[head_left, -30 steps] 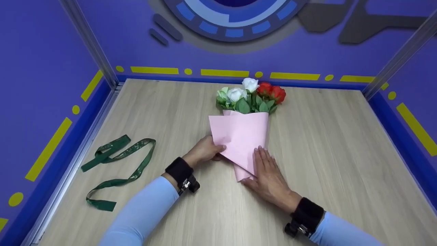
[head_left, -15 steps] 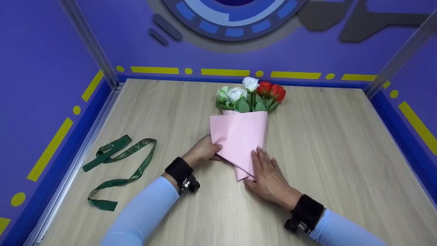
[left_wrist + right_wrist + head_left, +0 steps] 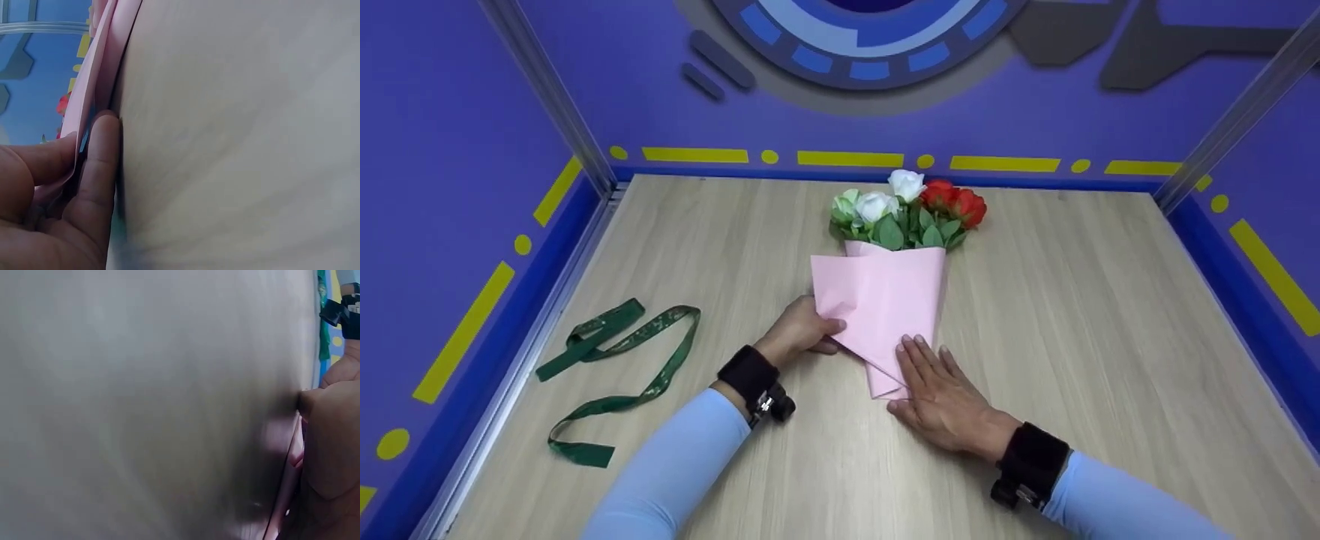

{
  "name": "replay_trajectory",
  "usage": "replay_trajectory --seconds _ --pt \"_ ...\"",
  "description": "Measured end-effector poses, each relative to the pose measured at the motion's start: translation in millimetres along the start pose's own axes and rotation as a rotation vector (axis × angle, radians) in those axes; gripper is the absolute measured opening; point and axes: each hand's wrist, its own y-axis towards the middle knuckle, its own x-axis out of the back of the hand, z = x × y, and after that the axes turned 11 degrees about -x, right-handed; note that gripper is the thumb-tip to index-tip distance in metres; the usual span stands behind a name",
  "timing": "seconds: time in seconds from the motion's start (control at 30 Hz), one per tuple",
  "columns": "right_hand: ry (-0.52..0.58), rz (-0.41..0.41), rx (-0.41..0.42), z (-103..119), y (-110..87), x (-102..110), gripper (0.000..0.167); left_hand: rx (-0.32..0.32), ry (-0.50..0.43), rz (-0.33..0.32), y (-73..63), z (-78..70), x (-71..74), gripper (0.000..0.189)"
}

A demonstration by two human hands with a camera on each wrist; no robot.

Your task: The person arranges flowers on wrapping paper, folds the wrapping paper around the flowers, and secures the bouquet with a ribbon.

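Pink wrapping paper [image 3: 885, 300] is folded around a bouquet lying on the table, its narrow end toward me. White roses [image 3: 877, 206], red roses [image 3: 954, 201] and green leaves stick out of the far end. My left hand [image 3: 801, 326] pinches the paper's left edge between thumb and fingers; the left wrist view shows the sheet [image 3: 90, 79] caught between them. My right hand [image 3: 941, 390] lies with straight fingers on the lower right of the paper, fingertips over the fold and thumb by the narrow end. The stems are hidden inside the wrap.
A green ribbon [image 3: 660, 379] lies in loose loops on the table left of my left arm. Blue-purple panels [image 3: 840, 127] with yellow marks wall the wooden table [image 3: 1095, 315] at the back and both sides.
My right hand has slid slightly left and toward me along the paper, its fingers more spread. The left hand still holds the paper's edge, which has shifted a little left.
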Motion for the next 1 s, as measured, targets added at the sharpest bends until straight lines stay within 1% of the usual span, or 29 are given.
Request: replay_trajectory --seconds 0.07,0.2,0.3,0.37,0.43,0.5,0.6,0.7,0.77,0.83,0.93,1.0 --pt "-0.012 0.009 0.007 -1.3 0.2 0.1 0.081 0.006 -0.007 -0.017 -0.1 0.9 0.9 0.037" --pt "-0.049 -0.016 0.026 -4.4 -3.5 1.2 0.083 0.01 0.012 -0.037 0.1 2.1 -0.6 0.035" --pt "-0.102 -0.061 0.079 -6.2 -11.2 1.4 0.081 0.013 0.045 -0.051 0.4 2.2 -2.8 0.032" --pt "-0.132 -0.061 0.123 -6.6 -17.2 0.9 0.08 0.018 0.061 -0.058 0.7 2.1 -3.4 0.03" --pt "-0.142 -0.04 0.158 -6.3 -22.1 0.3 0.079 0.019 0.072 -0.055 0.7 1.6 -3.0 0.028" --pt "-0.132 0.009 0.166 -6.1 -24.6 -0.3 0.08 0.023 0.079 -0.041 0.1 0.4 -1.0 0.029" --pt "-0.108 0.076 0.155 -6.0 -24.8 0.3 0.081 0.029 0.087 -0.031 -1.0 -1.3 6.2 0.033" --pt "-0.091 0.128 0.14 -6.9 -24.2 1.6 0.082 0.03 0.092 -0.051 -1.2 -3.2 16.9 0.032" --pt "-0.085 0.141 0.136 -7.7 -24.6 2.5 0.083 0.03 0.086 -0.062 -0.3 -3.1 24.1 0.03" --pt "-0.085 0.145 0.132 -8.4 -25.3 3.4 0.083 0.033 0.071 -0.059 1.3 -2.8 29.0 0.03" --pt "-0.083 0.137 0.137 -8.9 -25.8 4.2 0.083 0.047 0.058 -0.051 3.5 -2.0 32.3 0.034" --pt "-0.082 0.134 0.142 -8.8 -25.7 4.8 0.083 0.047 0.077 -0.065 3.4 -3.0 31.5 0.039"
